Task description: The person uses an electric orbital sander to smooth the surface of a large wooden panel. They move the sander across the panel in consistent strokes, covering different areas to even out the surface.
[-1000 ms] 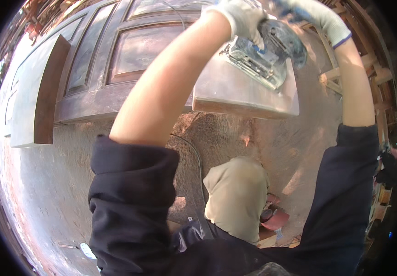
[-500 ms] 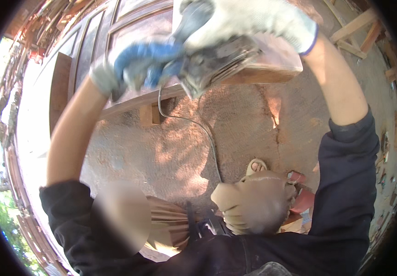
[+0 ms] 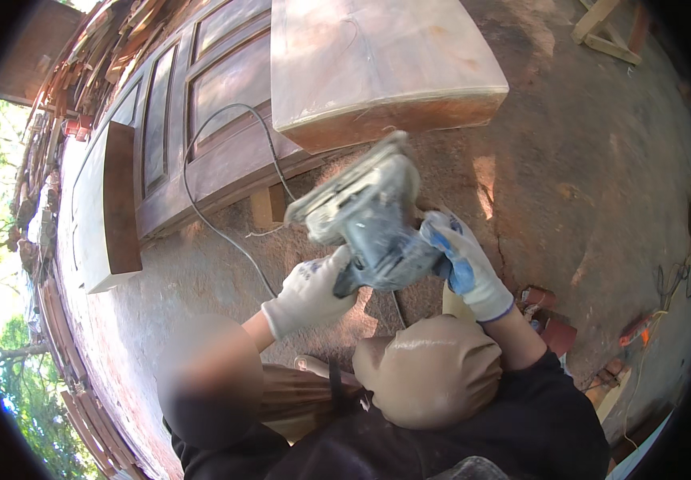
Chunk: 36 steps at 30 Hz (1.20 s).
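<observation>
I hold a dusty grey-blue electric sander [image 3: 381, 236] in both gloved hands, above my knees. It is tilted, with its flat base turned up and away from me. My left hand [image 3: 312, 294], in a white work glove, grips the handle end. On the other side, my right hand [image 3: 473, 268], its glove white with a blue palm, holds the sander's body. Beyond the tool lies a thick wooden slab [image 3: 381, 60] with a pale, dusty top. The sander is apart from the slab.
A dark panelled wooden door [image 3: 229, 88] lies beyond, left of the slab. A dark cord [image 3: 225, 238] loops across it. Another wooden piece [image 3: 113, 200] stands at left, near stacked boards [image 3: 37, 160]. Red objects [image 3: 553, 328] and an orange-handled tool [image 3: 641, 328] lie at right.
The sander has come down from beside the slab toward my knees and turned base-up. Both hands have come down with it and changed their hold. The cord now loops over the door.
</observation>
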Motion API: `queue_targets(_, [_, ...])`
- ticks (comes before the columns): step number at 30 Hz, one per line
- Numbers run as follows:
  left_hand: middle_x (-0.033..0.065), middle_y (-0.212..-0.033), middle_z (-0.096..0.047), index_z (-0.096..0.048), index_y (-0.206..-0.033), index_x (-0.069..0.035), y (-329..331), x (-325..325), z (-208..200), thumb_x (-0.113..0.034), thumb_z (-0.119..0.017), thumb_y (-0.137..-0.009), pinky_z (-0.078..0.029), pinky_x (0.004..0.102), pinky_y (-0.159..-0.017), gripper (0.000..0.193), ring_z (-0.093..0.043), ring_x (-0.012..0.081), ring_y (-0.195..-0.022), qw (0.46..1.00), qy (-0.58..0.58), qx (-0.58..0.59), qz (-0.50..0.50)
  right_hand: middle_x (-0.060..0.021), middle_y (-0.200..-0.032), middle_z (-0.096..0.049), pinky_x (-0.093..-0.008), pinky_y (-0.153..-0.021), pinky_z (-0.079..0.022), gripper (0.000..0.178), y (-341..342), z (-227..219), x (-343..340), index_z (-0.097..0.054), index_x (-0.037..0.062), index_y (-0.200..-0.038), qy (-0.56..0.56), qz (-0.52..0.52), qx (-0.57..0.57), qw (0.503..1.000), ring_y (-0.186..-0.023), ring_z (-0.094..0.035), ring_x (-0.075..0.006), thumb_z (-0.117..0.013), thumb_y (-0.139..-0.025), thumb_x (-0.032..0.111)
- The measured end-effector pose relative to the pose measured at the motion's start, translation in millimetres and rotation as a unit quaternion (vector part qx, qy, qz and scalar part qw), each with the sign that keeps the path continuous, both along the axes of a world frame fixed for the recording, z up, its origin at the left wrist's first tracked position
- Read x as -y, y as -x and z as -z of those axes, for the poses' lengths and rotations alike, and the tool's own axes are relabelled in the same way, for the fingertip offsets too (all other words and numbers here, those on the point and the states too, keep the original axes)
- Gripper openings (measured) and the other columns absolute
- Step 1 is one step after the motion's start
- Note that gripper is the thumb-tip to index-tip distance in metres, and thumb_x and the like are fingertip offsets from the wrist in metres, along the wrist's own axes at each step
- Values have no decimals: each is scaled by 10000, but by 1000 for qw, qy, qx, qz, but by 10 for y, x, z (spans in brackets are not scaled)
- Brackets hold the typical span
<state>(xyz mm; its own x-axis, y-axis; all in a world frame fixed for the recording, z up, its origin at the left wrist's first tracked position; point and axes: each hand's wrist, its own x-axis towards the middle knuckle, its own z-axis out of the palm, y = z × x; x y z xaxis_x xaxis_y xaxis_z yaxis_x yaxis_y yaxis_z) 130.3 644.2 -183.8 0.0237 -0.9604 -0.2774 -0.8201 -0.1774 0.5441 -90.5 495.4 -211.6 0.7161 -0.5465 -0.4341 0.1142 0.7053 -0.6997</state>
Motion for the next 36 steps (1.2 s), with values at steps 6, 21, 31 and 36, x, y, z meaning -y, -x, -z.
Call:
queue_targets(6, [109, -909, -659, -523, -1175, -100, 103, 703, -99, -255, -710, -834, -536, 449, -656, 418, -684, 321, -783, 962, 175, 136, 162, -96, -1104, -704, -339, -901, -563, 372, 418, 557, 221, -632, -28, -1230, -72, 145, 20, 987, -994, -685, -183, -663, -931, 191])
queue_targets(21, [26, -873, -684, -660, -921, -147, -708, 143, 526, -206, -724, -723, -488, 418, -887, 216, -663, 250, -903, 822, 336, 383, -254, -106, -1000, -717, -282, -795, -561, 385, -1270, -65, 19, -675, -34, -1082, 49, 34, 57, 997, -883, -685, -145, -801, -811, 208])
queue_targets(31, [36, -966, -629, -614, -1081, -134, 299, 1146, 328, -181, -715, -739, -488, 409, -858, 359, -628, 226, -934, 882, 358, 304, -50, -102, -1029, -718, -277, -780, -548, 399, 21, -172, 804, -679, -41, -1134, 188, 95, -101, 972, -888, -690, -142, -733, -869, 251])
queue_targets(36, [33, -909, -568, -545, -1082, -117, 707, 1468, 194, -185, -727, -681, -497, 396, -864, 445, -617, 212, -886, 920, 297, 256, -5, -118, -1038, -714, -301, -788, -551, 417, 475, -155, 1111, -684, -38, -1138, 136, 183, -103, 968, -914, -692, -179, -702, -875, 285])
